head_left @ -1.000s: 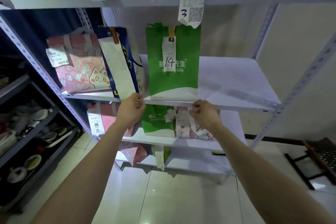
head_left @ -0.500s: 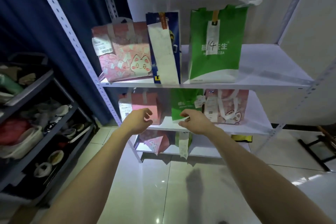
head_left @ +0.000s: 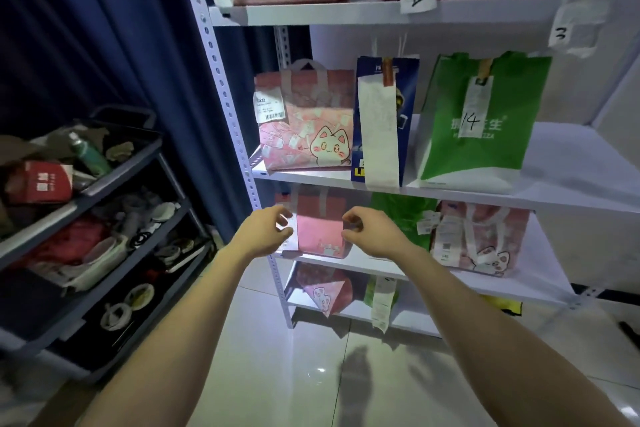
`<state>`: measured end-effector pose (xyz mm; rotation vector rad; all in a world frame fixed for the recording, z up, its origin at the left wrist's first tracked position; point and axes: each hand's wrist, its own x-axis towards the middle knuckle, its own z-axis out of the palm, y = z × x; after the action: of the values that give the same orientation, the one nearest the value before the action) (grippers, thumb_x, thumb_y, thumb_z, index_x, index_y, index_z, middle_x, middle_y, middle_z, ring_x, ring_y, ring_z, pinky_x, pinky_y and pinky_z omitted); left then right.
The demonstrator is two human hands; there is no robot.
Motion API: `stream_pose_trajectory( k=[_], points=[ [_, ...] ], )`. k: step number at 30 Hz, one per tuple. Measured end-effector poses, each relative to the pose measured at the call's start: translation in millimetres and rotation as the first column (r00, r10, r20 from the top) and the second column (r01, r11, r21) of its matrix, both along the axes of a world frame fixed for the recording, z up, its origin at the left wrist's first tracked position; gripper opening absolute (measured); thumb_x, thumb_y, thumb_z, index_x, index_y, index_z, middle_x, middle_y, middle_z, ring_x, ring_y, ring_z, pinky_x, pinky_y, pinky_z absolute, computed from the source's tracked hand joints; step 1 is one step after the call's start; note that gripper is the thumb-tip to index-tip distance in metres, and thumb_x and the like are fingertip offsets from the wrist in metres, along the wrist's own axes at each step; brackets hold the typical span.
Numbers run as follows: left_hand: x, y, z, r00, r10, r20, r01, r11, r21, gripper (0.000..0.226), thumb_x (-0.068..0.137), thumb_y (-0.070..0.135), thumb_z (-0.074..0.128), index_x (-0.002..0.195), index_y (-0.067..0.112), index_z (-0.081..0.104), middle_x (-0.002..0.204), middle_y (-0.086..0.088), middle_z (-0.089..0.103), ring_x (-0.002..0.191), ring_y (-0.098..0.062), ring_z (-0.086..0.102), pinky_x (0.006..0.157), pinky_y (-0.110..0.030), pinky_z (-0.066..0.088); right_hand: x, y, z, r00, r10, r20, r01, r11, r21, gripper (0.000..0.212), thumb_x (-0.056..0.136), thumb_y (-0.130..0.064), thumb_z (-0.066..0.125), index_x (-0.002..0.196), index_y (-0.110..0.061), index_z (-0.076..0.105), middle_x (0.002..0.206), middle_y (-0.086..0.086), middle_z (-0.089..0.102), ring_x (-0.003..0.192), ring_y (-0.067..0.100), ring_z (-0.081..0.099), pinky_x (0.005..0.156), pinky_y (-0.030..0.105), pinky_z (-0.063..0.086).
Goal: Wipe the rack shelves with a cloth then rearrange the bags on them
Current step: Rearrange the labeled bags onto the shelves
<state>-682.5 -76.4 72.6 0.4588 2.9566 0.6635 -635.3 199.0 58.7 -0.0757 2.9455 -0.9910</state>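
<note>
Pink bag (head_left: 318, 232), boxy | left hand (head_left: 265, 236) fingers loose, empty | right hand (head_left: 375, 236) fingers curled, grip unclear

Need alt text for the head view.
A person's left hand and right hand reach, fingers half curled, to either side of a pink bag on a lower shelf of a white rack; whether they grip it is unclear. The shelf above holds a pink cat bag, a blue bag and a green bag marked 14.

L hand (head_left: 266, 236) & R hand (head_left: 372, 236) dropped from mid shelf (head_left: 460, 193) front edge; now either side of the pink bag (head_left: 318, 232) one shelf down, fingers curled.
</note>
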Motion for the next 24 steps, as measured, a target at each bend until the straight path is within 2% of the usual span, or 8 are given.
stream_pose_trajectory(
  k=[6, 11, 14, 19, 21, 24],
  points=[
    [-25.7, -13.3, 20.2, 0.991, 0.093, -0.097, -0.087, 0.994, 0.067, 0.032, 0.1, 0.031, 0.069, 0.132, 0.026, 0.068, 0.12, 0.006, 0.078, 0.094, -0.012, 0.07, 0.091, -0.031, 0.056, -37.1, -12.2, 5.8, 0.998, 0.027, -0.048, -0.028, 0.999, -0.02, 0.044, 0.095, -0.037, 0.075, 0.136, -0.023, 0.064, 0.131, -0.005, 0.068, 0.109, 0.011, 0.064, 0.098, 0.036, 0.059],
    [-59.3, -22.9, 30.0, 0.973, 0.211, -0.098, -0.191, 0.965, 0.179, 0.033, 0.099, 0.033, 0.067, 0.131, 0.026, 0.069, 0.114, 0.009, 0.078, 0.102, -0.018, 0.068, 0.097, -0.042, 0.059, -59.6, -24.8, 3.2, 0.997, 0.006, -0.073, -0.008, 0.999, -0.031, 0.039, 0.096, -0.038, 0.073, 0.132, -0.025, 0.064, 0.124, -0.007, 0.068, 0.104, 0.009, 0.064, 0.093, 0.032, 0.058],
    [-93.0, -28.5, 32.9, 0.967, 0.237, -0.097, -0.21, 0.951, 0.225, 0.037, 0.1, 0.038, 0.066, 0.134, 0.024, 0.068, 0.119, 0.006, 0.078, 0.109, -0.022, 0.07, 0.097, -0.044, 0.06, -77.9, -31.3, 5.7, 0.996, -0.039, -0.074, 0.036, 0.998, -0.051, 0.041, 0.096, -0.036, 0.072, 0.135, -0.024, 0.064, 0.124, -0.007, 0.069, 0.102, 0.008, 0.065, 0.09, 0.029, 0.056],
    [-151.3, -26.4, 42.6, 0.968, 0.23, -0.104, -0.196, 0.944, 0.266, 0.052, 0.103, 0.044, 0.06, 0.148, 0.02, 0.057, 0.138, -0.001, 0.072, 0.123, -0.03, 0.066, 0.097, -0.044, 0.059, -103.8, -41.7, 14.0, 0.981, -0.165, -0.1, 0.158, 0.985, -0.07, 0.041, 0.097, -0.032, 0.068, 0.136, -0.021, 0.064, 0.129, -0.004, 0.069, 0.102, 0.009, 0.066, 0.095, 0.034, 0.057],
    [-171.2, -21.6, 46.3, 0.972, 0.222, -0.079, -0.192, 0.939, 0.285, 0.055, 0.104, 0.044, 0.06, 0.15, 0.016, 0.053, 0.141, -0.005, 0.069, 0.118, -0.034, 0.07, 0.096, -0.045, 0.06, -110.1, -45.9, 14.4, 0.974, -0.204, -0.1, 0.199, 0.978, -0.061, 0.043, 0.097, -0.032, 0.069, 0.138, -0.021, 0.063, 0.132, -0.003, 0.067, 0.103, 0.01, 0.066, 0.097, 0.037, 0.057],
    [-192.2, -13.1, 44.3, 0.983, 0.182, -0.003, -0.171, 0.928, 0.33, 0.045, 0.103, 0.045, 0.061, 0.138, 0.018, 0.055, 0.129, -0.004, 0.071, 0.102, -0.035, 0.074, 0.088, -0.048, 0.063, -112.0, -52.4, 10.5, 0.96, -0.268, -0.084, 0.263, 0.963, -0.067, 0.042, 0.097, -0.032, 0.07, 0.137, -0.021, 0.064, 0.131, -0.003, 0.068, 0.102, 0.011, 0.066, 0.097, 0.036, 0.057]
  ],
)
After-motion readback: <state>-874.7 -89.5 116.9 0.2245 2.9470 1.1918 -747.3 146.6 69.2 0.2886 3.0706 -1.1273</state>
